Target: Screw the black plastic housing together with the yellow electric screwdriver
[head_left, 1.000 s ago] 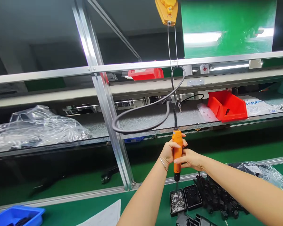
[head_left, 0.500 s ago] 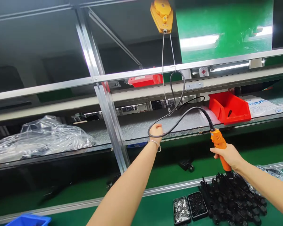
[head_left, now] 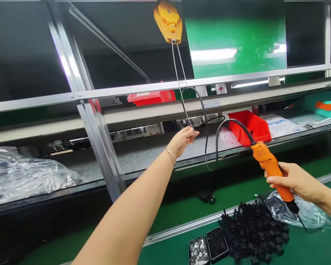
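My right hand (head_left: 295, 180) is wrapped round an orange electric screwdriver (head_left: 269, 160), its bit tilted down to the right. A black cable (head_left: 205, 125) loops from the top of the screwdriver up to the metal rail. Stretched out over the shelf, my left hand (head_left: 184, 139) has its fingers closed on the metal hook (head_left: 193, 134) at the lower end of a white cord (head_left: 179, 81). That cord hangs from a yellow spring balancer (head_left: 168, 22) overhead. The fingers partly hide the hook.
On the green bench lie a heap of black parts (head_left: 253, 232), a tray of washers (head_left: 198, 252), a tray of small black pieces (head_left: 217, 243) and a plastic bag (head_left: 314, 209). A red bin (head_left: 248, 127) stands on the shelf. A metal post (head_left: 99, 147) rises left of my arm.
My left hand has moved from the cable loop up to the hook and closed on it. My right hand has carried the screwdriver right, off the black heap. The view has shifted right.
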The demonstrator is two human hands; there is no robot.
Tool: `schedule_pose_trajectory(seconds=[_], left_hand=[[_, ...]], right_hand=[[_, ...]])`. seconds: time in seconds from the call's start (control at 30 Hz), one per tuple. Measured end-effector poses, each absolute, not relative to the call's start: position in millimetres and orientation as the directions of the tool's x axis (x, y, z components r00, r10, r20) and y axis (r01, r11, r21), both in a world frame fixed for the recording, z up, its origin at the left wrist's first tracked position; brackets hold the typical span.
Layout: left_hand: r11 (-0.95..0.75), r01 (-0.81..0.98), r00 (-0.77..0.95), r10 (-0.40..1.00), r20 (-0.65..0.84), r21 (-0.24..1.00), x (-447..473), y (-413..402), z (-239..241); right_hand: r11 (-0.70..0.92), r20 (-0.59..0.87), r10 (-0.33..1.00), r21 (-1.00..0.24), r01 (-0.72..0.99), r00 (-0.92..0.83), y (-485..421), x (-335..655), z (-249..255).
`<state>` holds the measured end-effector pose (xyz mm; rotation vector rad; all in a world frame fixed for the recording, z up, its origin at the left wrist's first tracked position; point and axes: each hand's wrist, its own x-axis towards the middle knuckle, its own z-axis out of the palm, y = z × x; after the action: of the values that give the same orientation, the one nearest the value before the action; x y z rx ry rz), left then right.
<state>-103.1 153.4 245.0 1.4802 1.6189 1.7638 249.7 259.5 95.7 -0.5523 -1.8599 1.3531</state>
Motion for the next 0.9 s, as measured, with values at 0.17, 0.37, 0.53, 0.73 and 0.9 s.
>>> schedule_pose_trajectory(seconds=[0.17,0.37,0.53,0.73,0.9], left_hand=[[-0.277,0.310,-0.362,0.850,0.383,0.909,-81.9,100.4,264.0],[-0.309,0.417,-0.326,0.827,0.458,0.855,-59.7,33.3,292.4],[-0.309,0.539,-0.242,0.834,0.495,0.784,-24.0,53.6,275.5],[-0.320,0.605,-0.251,0.792,0.556,0.729,-28.7,51.3,275.8],[-0.264,0.801,-0.219,0.706,0.674,0.537,-38.3,51.6,267.4]], right_hand=[[0.236,0.340,0.727,-0.939,-0.249,-0.596,233.1,163.4,82.5],[0.147,0.340,0.722,-0.927,-0.346,-0.603,200.9,74.7,91.4],[0.274,0.514,0.611,-0.851,-0.448,-0.602,149.7,54.1,100.8],[0.385,0.605,0.596,-0.793,-0.473,-0.529,129.6,62.5,105.2],[0.405,0.602,0.606,-0.796,-0.450,-0.519,142.9,58.6,101.6]])
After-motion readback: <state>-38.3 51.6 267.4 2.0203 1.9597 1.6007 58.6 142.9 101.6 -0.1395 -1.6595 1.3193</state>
